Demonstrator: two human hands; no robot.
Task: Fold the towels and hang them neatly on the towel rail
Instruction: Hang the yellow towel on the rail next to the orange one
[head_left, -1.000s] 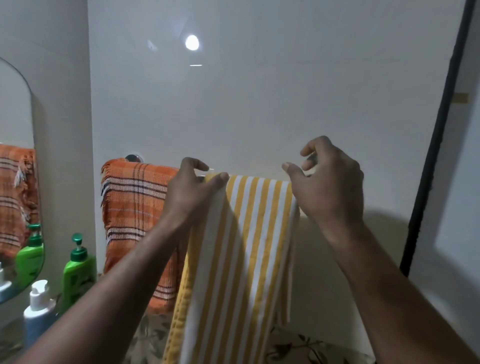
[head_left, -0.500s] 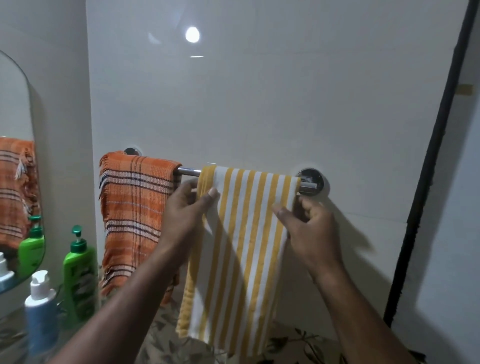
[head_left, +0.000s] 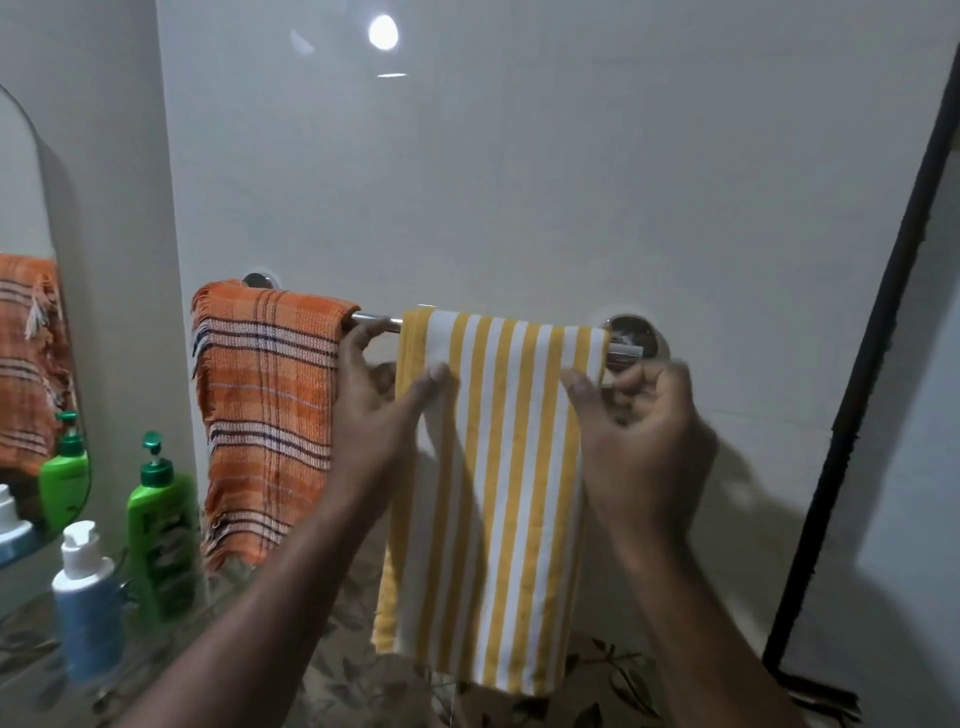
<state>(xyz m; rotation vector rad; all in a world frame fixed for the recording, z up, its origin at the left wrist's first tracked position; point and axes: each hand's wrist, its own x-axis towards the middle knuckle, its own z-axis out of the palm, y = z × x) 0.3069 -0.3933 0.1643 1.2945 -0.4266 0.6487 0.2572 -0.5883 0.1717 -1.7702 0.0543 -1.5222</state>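
A chrome towel rail runs across the white wall. An orange plaid towel hangs folded over its left part. A yellow and white striped towel hangs folded over the right part, reaching down toward the counter. My left hand pinches the striped towel's left edge just below the rail, thumb on the front. My right hand pinches its right edge near the rail's right mount.
A mirror is on the left wall. A green pump bottle and a white and blue bottle stand on the patterned counter below. A black vertical frame rises at the right.
The striped towel went from held up at the rail to hanging over it. Both hands slid down from the top to its side edges just below the rail.
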